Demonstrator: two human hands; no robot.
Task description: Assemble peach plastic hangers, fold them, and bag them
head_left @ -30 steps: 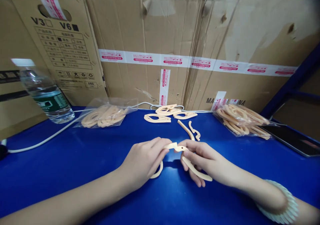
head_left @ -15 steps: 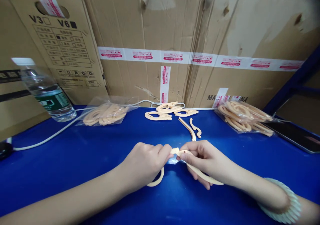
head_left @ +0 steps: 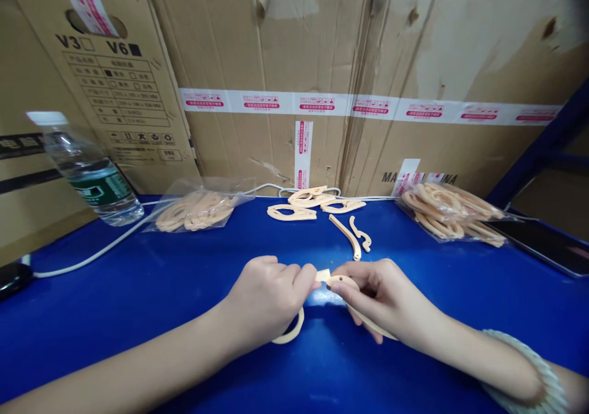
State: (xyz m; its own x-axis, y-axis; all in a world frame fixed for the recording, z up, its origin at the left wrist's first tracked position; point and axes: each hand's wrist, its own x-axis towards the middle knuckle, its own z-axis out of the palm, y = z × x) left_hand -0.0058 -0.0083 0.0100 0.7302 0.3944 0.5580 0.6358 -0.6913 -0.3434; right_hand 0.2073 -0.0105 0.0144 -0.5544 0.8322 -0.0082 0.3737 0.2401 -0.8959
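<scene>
My left hand [head_left: 276, 294] is closed on a beige plastic hanger piece [head_left: 323, 275]; its squared end sticks out past the fingertips. A curved loop [head_left: 293, 331] of the same beige plastic shows below that hand, the link between them hidden by the palm. Between thumb and fingers, my right hand [head_left: 380, 297] pinches a long beige hanger arm [head_left: 343, 280] with a small hole near its end. The two ends meet or nearly meet; I cannot tell if they are joined. Just beyond lie a loose hanger arm [head_left: 347, 237] and a small hook [head_left: 359, 233].
Several folded beige hangers [head_left: 294, 213] lie at the back of the blue table [head_left: 184, 303]. Bagged beige parts sit left [head_left: 197, 208] and right [head_left: 448, 214]. A water bottle [head_left: 99, 181], white cable [head_left: 92, 264] and dark flat device [head_left: 545, 248] are near the sides. Cardboard boxes [head_left: 257, 144] stand behind.
The right hand has tilted slightly, and less of the hanger arm's far end shows below it. Both hands keep their hold. The camera view has shifted a little.
</scene>
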